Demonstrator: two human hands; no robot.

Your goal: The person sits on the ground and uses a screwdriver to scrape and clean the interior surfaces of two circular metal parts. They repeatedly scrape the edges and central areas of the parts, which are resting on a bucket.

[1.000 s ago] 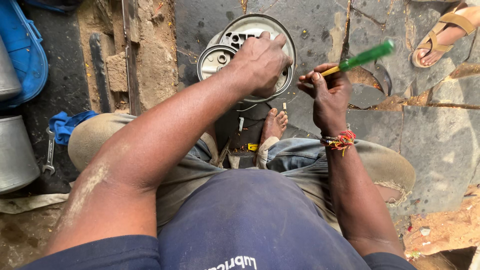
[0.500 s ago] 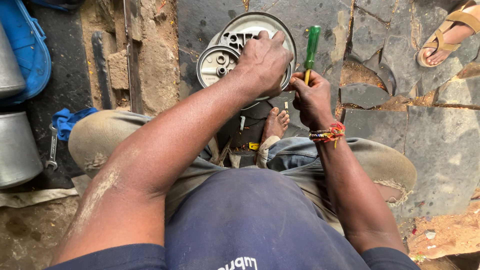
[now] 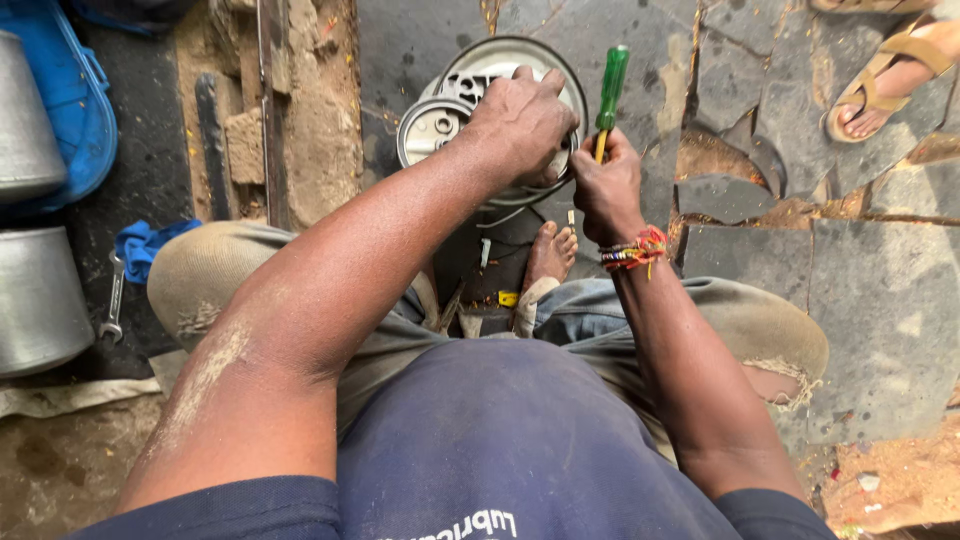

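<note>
Green screwdriver (image 3: pixel 610 88) upright in right hand (image 3: pixel 605 190) (fist closed).

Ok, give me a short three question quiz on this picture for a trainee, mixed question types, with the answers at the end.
1. True or false: the right hand grips a green-handled screwdriver with the handle pointing up and away from the person.
2. Multiple choice: the left hand rests on A) the blue cloth, B) the round metal housing, C) the wrench.
3. Fill in: the wrench lies on the ground beside the blue ____.

Key
1. True.
2. B. The left hand lies on top of the round metal housing, pressing on it.
3. Cloth, at the person's left, near the metal pots.
</note>
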